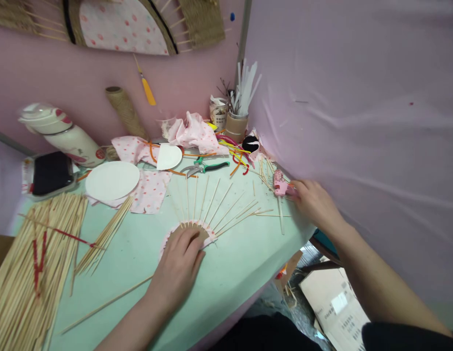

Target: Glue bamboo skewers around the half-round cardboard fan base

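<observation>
My left hand (181, 256) lies palm down over a half-round cardboard piece (203, 234) edged with pink-dotted cloth, its fingers slightly bent on the surface. Thin wooden sticks (212, 197) fan out from the curved edge of that piece. Part of the cardboard is hidden beneath the hand. At the table's right edge, my right hand (310, 197) is closed around the handle of a pink hot glue gun (281, 184). A clear glue stick (281, 217) extends from the gun toward me.
Bundled sticks (39, 263) cover the table's left side. Behind them are a white oval (112, 180), dotted cloth (193, 134), green-handled pruning shears (211, 168), a bottle (72, 136) and a twine spool (127, 112). A box (332, 302) sits below the table's right edge.
</observation>
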Available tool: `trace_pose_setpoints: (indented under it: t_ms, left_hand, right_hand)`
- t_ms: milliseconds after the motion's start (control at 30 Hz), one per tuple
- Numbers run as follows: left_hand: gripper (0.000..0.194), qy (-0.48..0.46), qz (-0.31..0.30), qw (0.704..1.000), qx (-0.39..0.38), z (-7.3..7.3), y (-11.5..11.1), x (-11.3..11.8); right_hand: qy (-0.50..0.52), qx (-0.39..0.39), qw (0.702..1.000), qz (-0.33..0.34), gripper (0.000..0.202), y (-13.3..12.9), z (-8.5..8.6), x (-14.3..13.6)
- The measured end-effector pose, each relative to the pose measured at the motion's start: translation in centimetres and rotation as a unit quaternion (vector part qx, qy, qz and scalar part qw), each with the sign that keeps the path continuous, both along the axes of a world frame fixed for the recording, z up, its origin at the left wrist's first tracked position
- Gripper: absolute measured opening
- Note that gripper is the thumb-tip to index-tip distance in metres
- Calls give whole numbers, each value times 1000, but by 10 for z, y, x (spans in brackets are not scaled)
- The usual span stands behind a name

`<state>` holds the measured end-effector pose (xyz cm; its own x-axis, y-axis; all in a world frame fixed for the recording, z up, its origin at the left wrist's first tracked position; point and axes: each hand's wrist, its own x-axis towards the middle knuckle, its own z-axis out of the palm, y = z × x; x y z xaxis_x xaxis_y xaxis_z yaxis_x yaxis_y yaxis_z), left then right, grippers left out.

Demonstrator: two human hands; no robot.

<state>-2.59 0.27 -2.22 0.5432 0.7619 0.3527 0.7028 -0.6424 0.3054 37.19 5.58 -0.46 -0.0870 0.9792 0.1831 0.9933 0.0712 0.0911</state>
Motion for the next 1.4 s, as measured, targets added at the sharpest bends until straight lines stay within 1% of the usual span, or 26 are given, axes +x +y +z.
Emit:
trace_pose_setpoints:
  t_ms: [67,133,200,267,367,467,600,667,767,833,867,933,967,1000,1033,1067,1100,1133,1200,1233,1300,1333,1400]
  left_hand:
    - [21,3,0,1000,25,-3,1,-2]
    - [22,5,1,999,41,-6,1,-3]
    - [22,7,3,999,48,-7,1,-2]
    - [20,8,4,999,53,-8,1,-1]
    - [17,3,7,998,59,-8,0,0]
    - [17,2,12,998,55,-7,0,1]
    - [17,9,18,999,48,-7,0,1]
    - [17,9,20,998,55,-8,-1,1]
    - [16,17,27,998,60,-9,-1,0]
    - [15,26,31,998,55,-10,-2,0]
    - [15,28,32,998,53,-10,-2,0]
    - [15,29,34,998,51,-10,-3,0]
    - [15,29,34,998,51,-11,-3,0]
    - [14,29,35,998,53,-11,-3,0]
    - [14,29,35,997,55,-11,-4,0]
    - [14,29,35,997,57,-11,-4,0]
    - [14,29,35,997,58,-11,-4,0]
    - [14,28,36,997,58,-11,-4,0]
    - [14,29,38,997,56,-11,-4,0]
    - [14,29,39,997,53,-11,-4,0]
    - [13,28,38,998,48,-11,-4,0]
    - [14,25,37,998,46,-11,-4,0]
    - [15,18,35,998,43,-11,-4,0]
  right_hand:
    - [25,11,999,46,25,-9,3,-12]
    - [45,-16,993,105,19,-17,4,-26]
    - [51,-45,988,141,14,-21,4,-40]
    - [49,-57,987,145,10,-22,3,-50]
    - [30,-65,988,138,10,-18,2,-56]
    - [-8,-92,981,171,16,-12,2,-57]
    - [-45,-120,970,207,15,-7,5,-60]
    - [-24,-143,964,222,16,-7,9,-62]
    - [77,-175,949,249,14,-7,21,-66]
    - [174,-159,942,239,11,-2,31,-67]
    - [221,-139,940,218,9,4,35,-66]
    - [291,-88,941,150,8,22,42,-64]
    - [304,-60,945,108,6,33,44,-63]
    - [303,-34,950,66,8,44,46,-61]
    - [281,-9,959,34,12,55,47,-59]
    - [239,16,971,21,16,64,47,-58]
    - [191,38,981,25,19,71,46,-57]
    - [145,45,987,48,19,74,45,-56]
    - [78,15,988,133,13,72,42,-57]
    - [58,-19,981,184,14,68,39,-59]
    - [26,-81,960,268,23,55,33,-62]
    - [9,-97,950,295,27,49,29,-64]
    - [-21,-105,939,327,30,41,23,-67]
